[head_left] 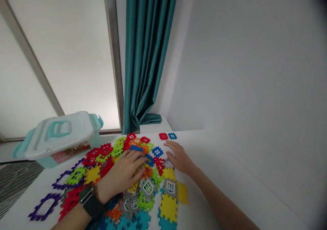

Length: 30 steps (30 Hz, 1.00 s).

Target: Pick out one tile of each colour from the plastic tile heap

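Observation:
My left hand (129, 168), with a dark smartwatch on its wrist, rests over a heap of coloured interlocking plastic tiles. Its fingers are spread, and a blue tile (150, 160) lies by the fingertips. Right of the heap, my right hand (180, 158) hovers with fingers apart, near a grey tile (168, 164) and a red tile (159, 164). Below it runs a strip of tiles, among them a yellow tile (169, 208) and a grey window tile (170, 187). Beyond my right fingertips lie a red tile (163, 136) and a blue tile (172, 135). My left palm hides some of the heap.
A lidded plastic box (79, 138) stands at the white table's (201, 189) left back. Purple frame tiles (45, 207) lie along the left edge. A green curtain (148, 53) hangs behind the table, and a grey wall (250, 70) rises on the right.

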Tool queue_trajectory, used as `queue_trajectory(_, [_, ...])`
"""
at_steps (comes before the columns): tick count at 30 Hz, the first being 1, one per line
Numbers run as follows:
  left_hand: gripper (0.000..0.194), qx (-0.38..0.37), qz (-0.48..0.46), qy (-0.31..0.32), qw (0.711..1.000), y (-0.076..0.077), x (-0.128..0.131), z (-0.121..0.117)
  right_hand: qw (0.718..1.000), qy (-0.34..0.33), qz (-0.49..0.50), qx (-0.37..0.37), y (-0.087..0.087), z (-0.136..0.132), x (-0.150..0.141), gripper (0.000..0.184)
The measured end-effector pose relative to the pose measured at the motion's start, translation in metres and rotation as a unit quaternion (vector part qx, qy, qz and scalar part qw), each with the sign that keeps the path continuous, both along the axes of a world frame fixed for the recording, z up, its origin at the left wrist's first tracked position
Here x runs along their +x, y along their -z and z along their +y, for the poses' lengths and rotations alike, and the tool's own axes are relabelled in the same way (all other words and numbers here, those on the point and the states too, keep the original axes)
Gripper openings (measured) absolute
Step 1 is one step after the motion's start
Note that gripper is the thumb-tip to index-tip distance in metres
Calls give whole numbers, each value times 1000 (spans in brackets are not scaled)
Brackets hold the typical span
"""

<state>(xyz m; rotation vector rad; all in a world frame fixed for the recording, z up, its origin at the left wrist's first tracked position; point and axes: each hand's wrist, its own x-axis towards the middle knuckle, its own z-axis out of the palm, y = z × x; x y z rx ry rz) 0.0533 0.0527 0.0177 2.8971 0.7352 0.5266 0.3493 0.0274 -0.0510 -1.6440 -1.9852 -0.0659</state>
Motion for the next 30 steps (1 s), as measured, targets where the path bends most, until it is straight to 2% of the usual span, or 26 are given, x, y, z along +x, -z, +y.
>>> queue_trajectory(2, [26,5,-2,-20,1000,-4,-13,2,999,-39,3,1,-11,-7,-22,39])
queue_trajectory(6, [25,9,-5,-63,998,-5,-45,3,990,-124,12,-60,-34,-16,-66,34])
queue_trajectory(10, [24,7,-18,-98,995,1,-71,1,985,-146,2,-87,-45,-18,-98,32])
queue_trajectory(14, [23,3,-33,-131,991,13,-84,-2,985,-145,9,-90,-39,-19,-113,31])
queue_trajectory(18, [22,-9,-33,-147,989,21,-90,-2,984,-149,33,-91,-31,-21,-113,35])
queue_trajectory(26, [25,-32,-25,-160,986,14,-139,14,986,-140,50,-70,-21,-33,-110,41])
queue_trajectory(30, [22,-51,4,-164,985,12,-141,11,988,-138,39,-65,-20,-41,-113,40])
